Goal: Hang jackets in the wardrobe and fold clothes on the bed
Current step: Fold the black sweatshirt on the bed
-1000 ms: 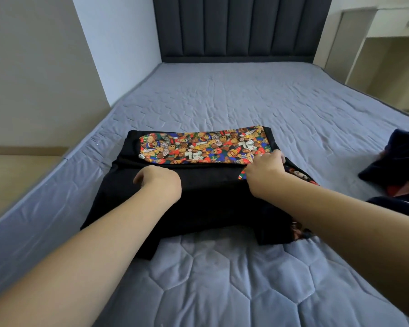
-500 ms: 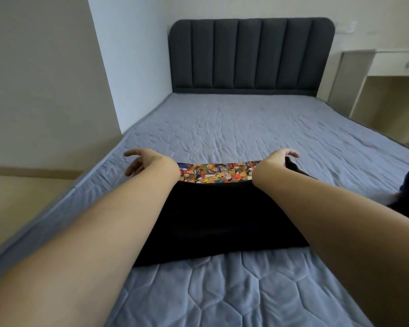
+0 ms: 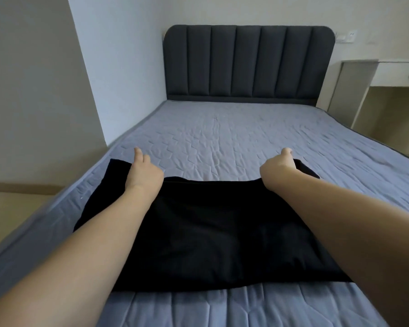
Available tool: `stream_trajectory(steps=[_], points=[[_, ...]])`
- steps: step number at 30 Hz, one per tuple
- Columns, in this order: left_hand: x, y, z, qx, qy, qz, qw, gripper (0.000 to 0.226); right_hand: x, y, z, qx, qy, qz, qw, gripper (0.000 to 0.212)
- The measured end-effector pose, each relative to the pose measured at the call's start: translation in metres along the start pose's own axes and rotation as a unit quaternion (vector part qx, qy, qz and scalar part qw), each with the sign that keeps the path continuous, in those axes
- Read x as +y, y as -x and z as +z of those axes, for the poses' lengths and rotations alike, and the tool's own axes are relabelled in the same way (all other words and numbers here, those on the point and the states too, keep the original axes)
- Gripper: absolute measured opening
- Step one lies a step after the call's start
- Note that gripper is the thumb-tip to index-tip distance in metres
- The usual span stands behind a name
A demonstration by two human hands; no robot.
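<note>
A black garment (image 3: 210, 232) lies flat and smooth on the bed (image 3: 234, 138); its far edge sags between the hands. The left hand (image 3: 143, 172) and right hand (image 3: 279, 169) each grasp a far corner, thumbs raised.

Black garment (image 3: 210, 232) — folded, plain side up — flat on the bed (image 3: 234, 142)

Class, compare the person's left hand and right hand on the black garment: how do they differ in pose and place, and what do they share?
The left hand sits at the black garment's far left corner, nearer the mattress edge; the right hand sits at its far right corner. The left shows two digits raised; the right shows one. Both grip the far edge, fingers hidden under the cloth.
</note>
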State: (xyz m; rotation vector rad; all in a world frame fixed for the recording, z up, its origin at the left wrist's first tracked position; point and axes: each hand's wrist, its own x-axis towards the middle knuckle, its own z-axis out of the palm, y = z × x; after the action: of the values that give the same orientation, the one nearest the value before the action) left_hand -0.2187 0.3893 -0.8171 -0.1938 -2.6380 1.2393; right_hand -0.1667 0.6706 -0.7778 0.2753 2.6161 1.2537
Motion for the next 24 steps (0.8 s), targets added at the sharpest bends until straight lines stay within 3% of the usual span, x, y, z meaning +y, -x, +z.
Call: stream_trajectory(steps=[2, 4, 7, 9, 11, 13, 16, 19, 22, 24], points=[[0.009, -0.024, 0.016, 0.02, 0.059, -0.024, 0.998, 0.023, -0.013, -0.029, 0.014, 0.019, 0.049, 0.006, 0.999, 0.033], [0.027, -0.041, 0.035, -0.004, 0.148, -0.044, 0.988, 0.032, -0.029, -0.054, 0.032, -0.014, 0.035, -0.003, 0.999, 0.036], [0.077, -0.046, 0.077, -0.051, 0.312, -0.084, 0.945, 0.04, -0.053, -0.082, 0.074, -0.035, -0.124, -0.019, 0.992, 0.037], [0.099, -0.044, 0.102, -0.032, 0.368, -0.123, 0.921, 0.044, -0.057, -0.094, 0.102, -0.044, -0.334, -0.029, 0.941, 0.036], [0.102, -0.048, 0.114, -0.011, 0.387, -0.136, 0.912, 0.041, -0.047, -0.102, 0.12, -0.047, -0.527, -0.017, 0.848, 0.026], [0.097, -0.053, 0.114, 0.02, 0.394, -0.133, 0.909, 0.033, -0.035, -0.111, 0.132, -0.03, -0.606, -0.007, 0.795, 0.019], [0.087, -0.057, 0.11, 0.064, 0.397, -0.143, 0.904, 0.026, -0.032, -0.12, 0.132, 0.01, -0.594, -0.008, 0.804, 0.035], [0.076, -0.069, 0.106, 0.071, 0.395, -0.172, 0.9, 0.025, -0.039, -0.132, 0.134, 0.071, -0.495, 0.035, 0.865, 0.041], [0.073, -0.084, 0.108, 0.01, 0.395, -0.165, 0.904, 0.031, -0.052, -0.142, 0.139, 0.075, -0.412, 0.062, 0.906, 0.044], [0.081, -0.089, 0.116, -0.038, 0.392, -0.139, 0.909, 0.037, -0.065, -0.145, 0.149, 0.079, -0.392, 0.081, 0.913, 0.05]])
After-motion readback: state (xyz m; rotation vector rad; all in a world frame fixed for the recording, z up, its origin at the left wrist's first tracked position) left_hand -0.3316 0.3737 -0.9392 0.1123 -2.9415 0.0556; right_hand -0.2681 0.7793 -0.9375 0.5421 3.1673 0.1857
